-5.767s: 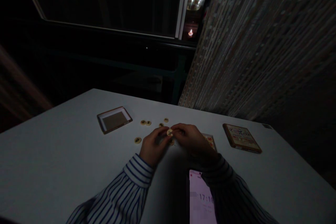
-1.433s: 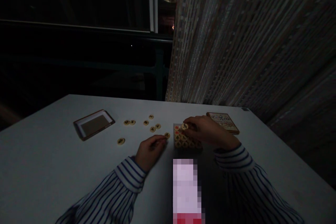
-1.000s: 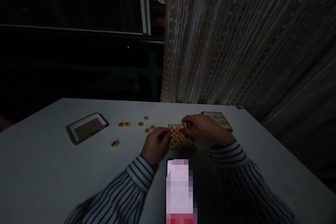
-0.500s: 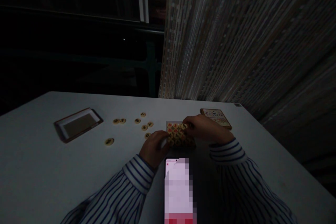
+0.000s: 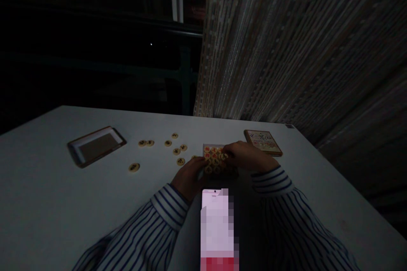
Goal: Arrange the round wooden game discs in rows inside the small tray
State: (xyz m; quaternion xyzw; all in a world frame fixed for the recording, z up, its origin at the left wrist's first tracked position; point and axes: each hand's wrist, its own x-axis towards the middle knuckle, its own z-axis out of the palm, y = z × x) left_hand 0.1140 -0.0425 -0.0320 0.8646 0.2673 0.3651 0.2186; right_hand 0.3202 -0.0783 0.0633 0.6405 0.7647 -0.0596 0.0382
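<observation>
A small box (image 5: 228,175) stands on the table, filled with rows of round Chinese chess pieces, some marked in red and some in dark characters. My left hand (image 5: 188,177) holds the box at its left side, its fingertips partly hidden against the edge. Over the right part of the box, my right hand (image 5: 249,156) pinches a Chinese chess piece (image 5: 224,157) with a dark character. That hand covers the box's right rows. Close to my left fingers, a loose piece (image 5: 180,161) lies on the table.
Several other pieces (image 5: 176,151) are scattered left of the box on the white table (image 5: 95,203). An open tray-like lid (image 5: 76,161) lies far left. A flat printed box (image 5: 263,142) is at the right. A lit phone (image 5: 217,224) lies in front; a curtain (image 5: 241,51) hangs behind.
My right hand has lowered the piece slightly toward the front within the box. The left hand stays at the box's left side. The whole view has shifted a little.
</observation>
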